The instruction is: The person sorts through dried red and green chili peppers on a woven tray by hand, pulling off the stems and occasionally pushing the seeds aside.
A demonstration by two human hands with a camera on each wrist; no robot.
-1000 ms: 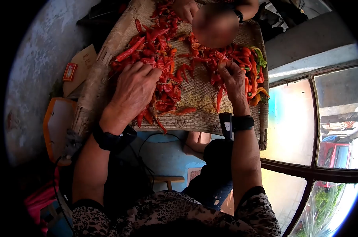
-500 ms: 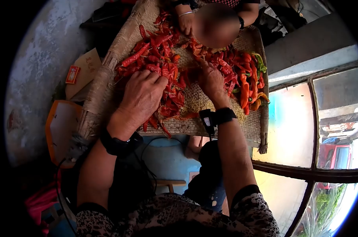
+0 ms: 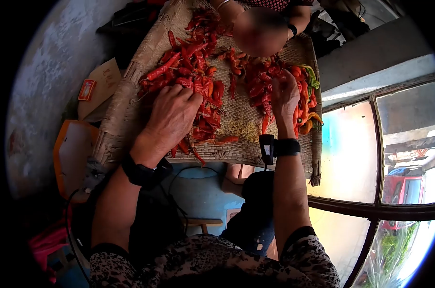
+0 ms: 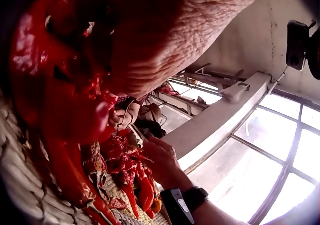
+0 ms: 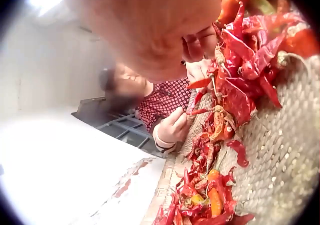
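Dried red chili peppers [image 3: 172, 65] lie heaped on the left side of a woven tray [image 3: 236, 117]. My left hand [image 3: 174, 115] rests on the near part of this heap, fingers bent down among the peppers and fingertips hidden. In the left wrist view, a large glossy red pepper [image 4: 65, 115] lies close beneath it. My right hand [image 3: 285, 98] is at the right-hand heap of peppers [image 3: 260, 89], its thumb and fingers bent toward them. Wrinkled red peppers [image 5: 245, 55] lie by its curled fingers in the right wrist view; whatever is between the fingertips is hidden.
Another person's hand [image 5: 172, 127] works at the tray's far side, near a red pepper. Fresher red peppers and a green one [image 3: 313, 77] lie at the right edge. Pale seeds [image 3: 241, 129] are scattered mid-tray. A window [image 3: 352, 149] stands to the right, a wall to the left.
My right hand moved from the right heap to the peppers at the middle, then back to the right heap. My left hand shifted slightly rightward and stayed on its heap.
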